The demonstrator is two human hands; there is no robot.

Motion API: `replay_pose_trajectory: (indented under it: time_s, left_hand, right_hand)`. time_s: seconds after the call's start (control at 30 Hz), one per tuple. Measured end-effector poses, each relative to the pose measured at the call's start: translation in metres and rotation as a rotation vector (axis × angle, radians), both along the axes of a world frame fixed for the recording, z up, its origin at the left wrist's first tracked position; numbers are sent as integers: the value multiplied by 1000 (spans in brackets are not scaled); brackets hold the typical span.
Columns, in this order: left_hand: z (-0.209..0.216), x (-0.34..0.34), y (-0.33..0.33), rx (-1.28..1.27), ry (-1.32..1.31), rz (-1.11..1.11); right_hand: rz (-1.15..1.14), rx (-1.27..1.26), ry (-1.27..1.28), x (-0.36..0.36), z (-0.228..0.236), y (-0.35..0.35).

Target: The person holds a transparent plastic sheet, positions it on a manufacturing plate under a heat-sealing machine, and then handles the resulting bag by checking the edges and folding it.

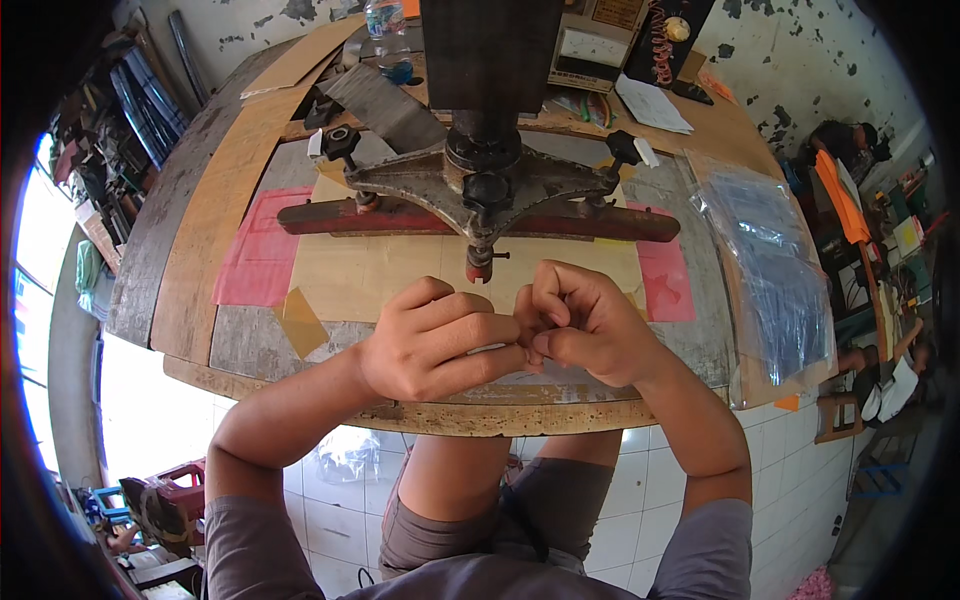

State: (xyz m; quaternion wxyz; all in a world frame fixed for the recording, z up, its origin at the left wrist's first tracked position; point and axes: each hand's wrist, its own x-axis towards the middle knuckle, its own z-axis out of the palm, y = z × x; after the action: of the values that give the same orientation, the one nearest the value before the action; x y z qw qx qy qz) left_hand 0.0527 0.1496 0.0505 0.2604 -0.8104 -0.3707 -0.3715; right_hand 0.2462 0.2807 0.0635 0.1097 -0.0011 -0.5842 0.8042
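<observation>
Workshop with peeling grey wall far side, white tiled floor point(655, 480) near side. Worn wooden counter point(190, 250) fills the middle, patched with plywood strips and pink sheets point(255, 255).

Dark metal press machine point(490, 60) stands at far centre of the counter; its cast spider-shaped base with black knob screws point(400, 180) sits over a long reddish-brown bar point(330, 215), and a small red-tipped head point(479, 266) hangs down just beyond the hands. Pale plywood work plate point(350, 275) lies under it.

Pile of clear plastic bags point(770, 260) on the right edge of the counter, well apart from the hands. Clear plastic water bottle point(385, 30) at far left of the machine. Yellow tape patch point(300, 320) on the counter left of the hands.

Left hand point(430, 340) and right hand point(585, 325) meet at the near centre, touching each other. Both grips closed: left fingers curled, right thumb and fingertips pinched together. Thin pale strip point(492, 349) shows between the two grips, pinched by both, over the near edge of the counter just on the near side of the red-tipped head. Mostly hidden by fingers; can't tell what it is.
</observation>
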Motion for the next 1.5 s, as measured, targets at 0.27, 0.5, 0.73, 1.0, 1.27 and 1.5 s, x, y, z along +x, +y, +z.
replay_pose_trajectory:
  time_s: [0.27, 0.5, 0.73, 1.0, 1.27, 1.5]
  left_hand:
    - [0, 3, 2, 14, 0, -10]
    - [0, 0, 0, 1, 3, -10]
    - [0, 1, 0, -2, 2, -19]
    - [-1, 1, 0, -7, -1, -7]
    - [-1, 2, -2, -40, -45, -10]
    - [-4, 2, 0, -15, -73, -35]
  right_hand:
    - [6, 7, 5, 3, 0, 1]
    - [2, 20, 0, 0, -1, 0]
    - [-2, 27, -7, 0, 0, 0]
    - [-21, 59, -13, 0, -1, 1]
    - [-31, 103, 4, 0, -1, 0]
    - [-39, 98, 15, 1, -3, 1]
